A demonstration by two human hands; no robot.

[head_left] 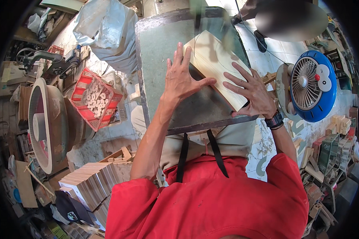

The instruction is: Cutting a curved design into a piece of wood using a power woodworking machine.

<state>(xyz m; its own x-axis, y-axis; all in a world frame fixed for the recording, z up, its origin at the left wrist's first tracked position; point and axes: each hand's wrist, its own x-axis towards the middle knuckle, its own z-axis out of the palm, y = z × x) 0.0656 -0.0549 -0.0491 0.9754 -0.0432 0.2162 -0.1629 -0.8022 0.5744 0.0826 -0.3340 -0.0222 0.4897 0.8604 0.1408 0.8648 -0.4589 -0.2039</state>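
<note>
Pale wooden board (216,63) lies skewed on the machine table (159,51), drawn curve upward (presumably for visibility). Left hand (182,77) open, thumb at board's left edge; right hand (254,91) open, fingers splayed over its near right part, apparently steadying it.

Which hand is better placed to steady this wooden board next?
Probably the right hand: its fingers spread over the board, while the left hand is mostly beside it.
</note>
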